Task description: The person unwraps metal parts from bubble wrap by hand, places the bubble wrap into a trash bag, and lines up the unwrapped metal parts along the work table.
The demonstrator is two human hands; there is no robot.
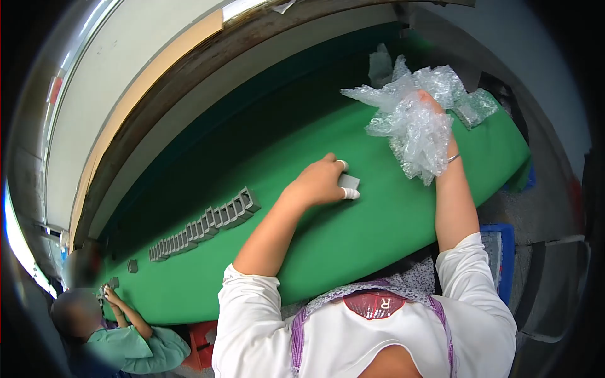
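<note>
My left hand (318,181) is over the green cloth, its fingers closed round a small grey part (349,183); white covers sit on two of its fingertips. At the right, my right hand (431,101) is among crumpled clear bubble wrap (419,129), which hides most of its fingers. More of the wrap lies around that hand toward the table's far right end. Left of my left hand, a long row of grey rectangular frame-like parts (205,225) stands on the cloth, the parts set close together.
The green cloth-covered table (372,233) runs from lower left to upper right. At the far left a co-worker in a green top (148,349) handles grey parts. A single grey part (132,266) stands nearby. Blue crate edge (506,264) at right; red object (201,345) below the table.
</note>
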